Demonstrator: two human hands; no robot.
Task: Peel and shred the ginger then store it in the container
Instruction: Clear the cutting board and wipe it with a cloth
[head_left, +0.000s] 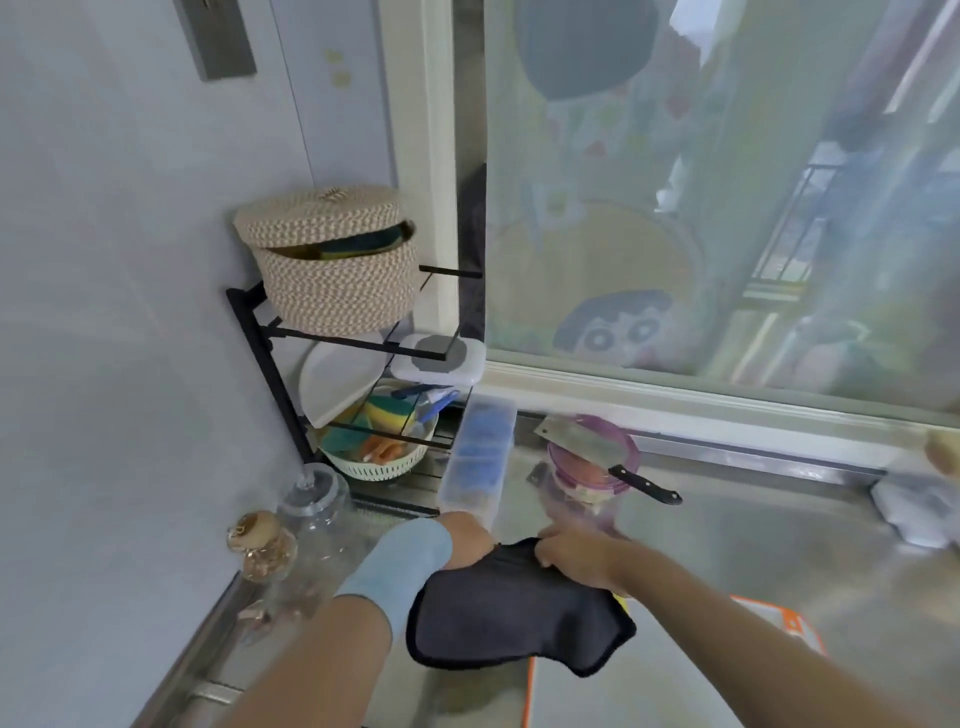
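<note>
The brushed steel counter runs along a window in a kitchen corner. Nearest me, a white chopping board with an orange rim lies on it, partly under the dark grey black-edged cloth that I hold above it. My right hand pinches the cloth's top edge, fingers curled over the fold. My left hand, with a pale blue cuff on the wrist, meets the same edge from the other side; its fingers are hidden behind the fabric, so I cannot tell whether it grasps. Clear glass jars stand to my left. Just beyond my hands is the clear round container with a purple rim, a steel cleaver with a black handle lying across its mouth. A long clear plastic box of blue pieces sits beside it. Behind that, a black wire rack carries a white colander of sponges and, on top, a lidded woven basket. At the far right edge, by the sill, is a tan knobbly lump, possibly the ginger; it is cut off, so I cannot tell
</note>
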